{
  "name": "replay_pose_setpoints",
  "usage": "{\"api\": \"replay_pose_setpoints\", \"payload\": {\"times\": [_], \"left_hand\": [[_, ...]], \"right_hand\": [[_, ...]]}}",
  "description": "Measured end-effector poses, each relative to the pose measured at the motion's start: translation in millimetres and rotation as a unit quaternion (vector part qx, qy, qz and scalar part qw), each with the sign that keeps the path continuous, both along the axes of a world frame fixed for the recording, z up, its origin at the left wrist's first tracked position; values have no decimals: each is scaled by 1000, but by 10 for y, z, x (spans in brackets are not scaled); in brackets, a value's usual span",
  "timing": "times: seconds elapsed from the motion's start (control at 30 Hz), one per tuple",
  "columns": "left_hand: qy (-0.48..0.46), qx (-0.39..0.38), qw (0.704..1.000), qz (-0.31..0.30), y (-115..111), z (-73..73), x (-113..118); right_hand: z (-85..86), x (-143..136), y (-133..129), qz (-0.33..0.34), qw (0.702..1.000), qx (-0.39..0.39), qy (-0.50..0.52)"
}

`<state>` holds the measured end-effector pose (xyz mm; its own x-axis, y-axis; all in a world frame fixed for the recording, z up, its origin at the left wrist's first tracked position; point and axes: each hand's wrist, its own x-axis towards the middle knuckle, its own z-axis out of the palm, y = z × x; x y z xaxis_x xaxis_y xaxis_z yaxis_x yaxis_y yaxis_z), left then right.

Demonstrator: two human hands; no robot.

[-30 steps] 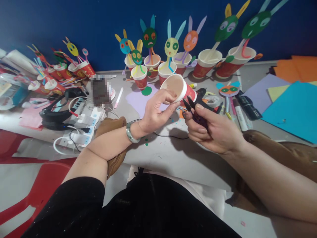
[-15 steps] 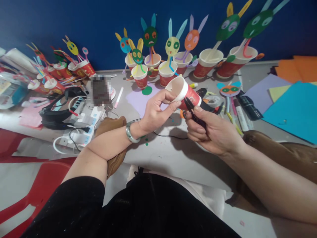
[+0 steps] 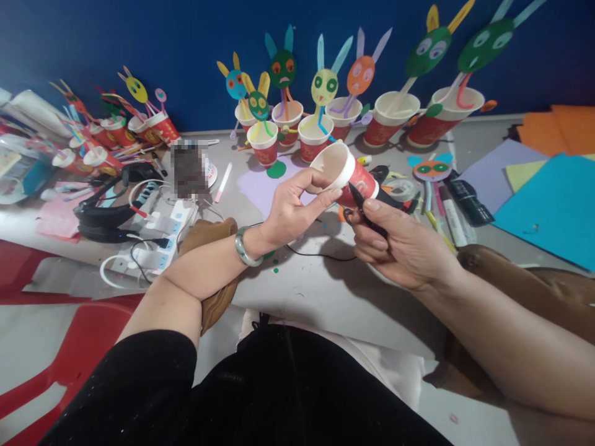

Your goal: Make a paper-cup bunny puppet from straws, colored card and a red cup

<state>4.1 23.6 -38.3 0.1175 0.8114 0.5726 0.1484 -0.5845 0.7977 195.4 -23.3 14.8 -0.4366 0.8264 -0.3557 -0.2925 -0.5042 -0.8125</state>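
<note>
My left hand pinches the rim of a red and white paper cup, which is tilted with its mouth to the left. In my right hand is a pair of black scissors, its tip against or just in front of the cup's red side. I cannot tell whether the blades touch the cup. Just behind, a paper cup with a pale yellow rabbit-eared figure stands upright.
Several finished cup figures line the blue wall. Coloured paper sheets lie at the right, near markers. At the left are a power strip and a black headset. Brown sleeves or cloth rest at the table edge.
The scissor blades look closer together now and have turned slightly against the cup's side. The cup and my left hand have barely moved.
</note>
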Motion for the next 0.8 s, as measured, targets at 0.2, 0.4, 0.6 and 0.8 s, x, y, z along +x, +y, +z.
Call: {"api": "replay_pose_setpoints", "payload": {"times": [0.2,0.4,0.6,0.8], "left_hand": [[15,-13,1000,-14,52,30,-57],[13,-17,999,-38,153,82,-144],[38,-1,999,-29,141,108,-143],[68,37,997,-29,105,114,-129]], "right_hand": [[-22,33,23,22,999,39,-29],[-13,71,17,-25,974,206,-96],[9,61,60,-5,993,90,-76],[-3,65,81,13,997,49,-58]]}}
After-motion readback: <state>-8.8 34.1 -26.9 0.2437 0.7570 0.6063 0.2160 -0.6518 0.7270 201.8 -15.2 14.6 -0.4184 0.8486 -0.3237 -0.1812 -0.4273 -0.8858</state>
